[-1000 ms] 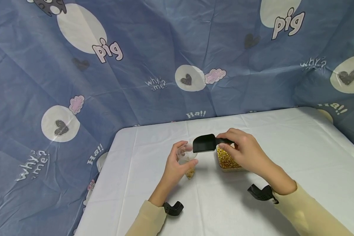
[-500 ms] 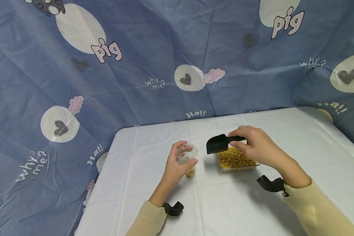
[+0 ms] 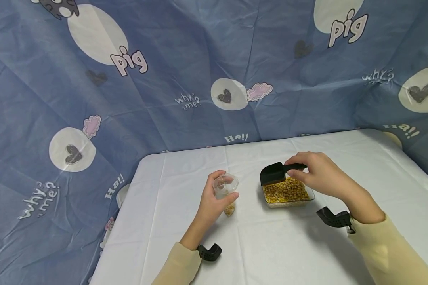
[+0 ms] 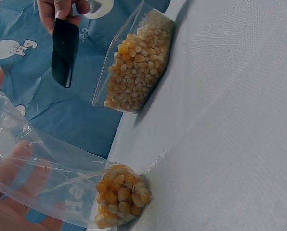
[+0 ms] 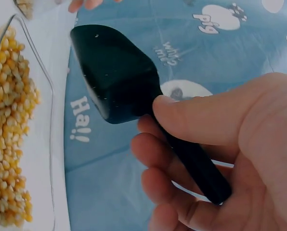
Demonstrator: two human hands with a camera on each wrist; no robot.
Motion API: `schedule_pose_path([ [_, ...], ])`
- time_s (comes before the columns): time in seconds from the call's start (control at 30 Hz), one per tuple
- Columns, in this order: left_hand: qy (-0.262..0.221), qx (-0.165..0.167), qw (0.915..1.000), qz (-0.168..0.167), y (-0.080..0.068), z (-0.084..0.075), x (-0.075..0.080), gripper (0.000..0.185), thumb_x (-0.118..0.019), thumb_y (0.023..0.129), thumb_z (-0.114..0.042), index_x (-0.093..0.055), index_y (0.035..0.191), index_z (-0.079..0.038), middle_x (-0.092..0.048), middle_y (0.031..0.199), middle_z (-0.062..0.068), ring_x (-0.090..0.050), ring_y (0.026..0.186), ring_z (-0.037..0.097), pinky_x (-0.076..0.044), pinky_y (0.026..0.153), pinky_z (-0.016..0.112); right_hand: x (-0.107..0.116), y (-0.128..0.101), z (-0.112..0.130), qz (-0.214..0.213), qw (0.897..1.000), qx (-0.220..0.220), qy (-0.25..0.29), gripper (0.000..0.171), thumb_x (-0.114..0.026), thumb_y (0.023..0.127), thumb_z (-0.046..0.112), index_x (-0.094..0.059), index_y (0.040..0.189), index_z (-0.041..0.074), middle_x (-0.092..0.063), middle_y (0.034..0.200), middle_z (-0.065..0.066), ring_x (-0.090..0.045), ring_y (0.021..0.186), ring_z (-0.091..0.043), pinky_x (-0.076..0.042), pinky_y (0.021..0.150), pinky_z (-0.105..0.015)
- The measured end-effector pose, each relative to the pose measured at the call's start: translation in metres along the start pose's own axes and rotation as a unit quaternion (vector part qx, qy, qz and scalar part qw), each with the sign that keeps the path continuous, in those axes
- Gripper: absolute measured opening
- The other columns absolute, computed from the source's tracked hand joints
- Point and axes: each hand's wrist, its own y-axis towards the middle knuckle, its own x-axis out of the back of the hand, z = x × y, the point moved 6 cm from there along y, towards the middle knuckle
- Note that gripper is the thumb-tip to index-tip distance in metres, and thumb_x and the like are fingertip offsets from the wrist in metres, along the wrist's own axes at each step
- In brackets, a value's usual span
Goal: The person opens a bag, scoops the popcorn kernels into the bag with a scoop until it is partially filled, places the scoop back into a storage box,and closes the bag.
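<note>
My left hand (image 3: pixel 214 198) holds a clear plastic bag (image 4: pixel 61 168) with its mouth spread wide, fingers curled round its upper part. Corn kernels (image 4: pixel 122 197) fill the bag's bottom, which sits at the table. My right hand (image 3: pixel 317 174) grips a black scoop (image 5: pixel 117 72) by its handle, thumb on top. No kernels show in the scoop's bowl. The scoop is raised over the left end of a clear rectangular container (image 3: pixel 289 204), which is full of yellow corn kernels (image 5: pixel 8 130).
A white cloth (image 3: pixel 185 221) covers the table. Behind it hangs a blue printed curtain (image 3: pixel 164 79). Black camera mounts sit on both wrists, the right mount (image 3: pixel 334 217) close over the cloth.
My right hand has carried the scoop rightward, away from the bag and to the container, uncovering more of the corn. The left hand and the bag have stayed in place.
</note>
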Motion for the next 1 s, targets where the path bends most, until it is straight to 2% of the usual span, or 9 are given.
schedule_pose_path([
  [0.17,-0.001,0.005,1.0,0.002,-0.001,0.001,0.0,0.063,-0.077,0.089,-0.013,-0.043,0.143,-0.014,-0.06,0.129,0.017,-0.051,0.126,0.028,-0.031,0.111,0.055,0.005,-0.003,-0.005,0.015,1.0,-0.007,-0.013,0.021,-0.074,0.092,0.016,-0.075,0.113,0.013,-0.071,0.103,0.005,-0.063,0.087,-0.012,-0.049,0.078,-0.041],
  [0.43,-0.005,0.008,0.9999,0.004,-0.001,0.001,0.0,0.064,-0.078,0.089,-0.013,-0.043,0.143,-0.015,-0.06,0.13,0.016,-0.051,0.127,0.028,-0.031,0.111,0.056,0.01,-0.008,-0.012,0.035,0.999,-0.018,-0.008,0.024,-0.075,0.092,0.016,-0.075,0.115,0.011,-0.072,0.114,-0.003,-0.067,0.105,-0.026,-0.05,0.085,-0.048],
  [0.7,-0.009,0.0,0.9999,0.013,-0.001,0.0,-0.001,0.064,-0.077,0.09,-0.012,-0.042,0.144,-0.012,-0.059,0.131,0.018,-0.051,0.127,0.03,-0.031,0.11,0.057,0.009,-0.009,-0.013,0.05,0.999,-0.011,-0.008,0.023,-0.078,0.087,0.009,-0.078,0.11,0.012,-0.073,0.109,0.0,-0.067,0.103,-0.025,-0.051,0.084,-0.047],
  [1.0,-0.008,-0.009,0.9998,0.014,-0.001,-0.002,-0.002,0.063,-0.076,0.09,-0.01,-0.041,0.143,-0.009,-0.059,0.13,0.021,-0.051,0.126,0.035,-0.031,0.109,0.058,-0.007,-0.006,-0.005,0.078,0.997,0.003,0.009,0.024,-0.079,0.086,0.008,-0.077,0.109,0.011,-0.072,0.104,0.004,-0.067,0.096,-0.016,-0.052,0.081,-0.042],
])
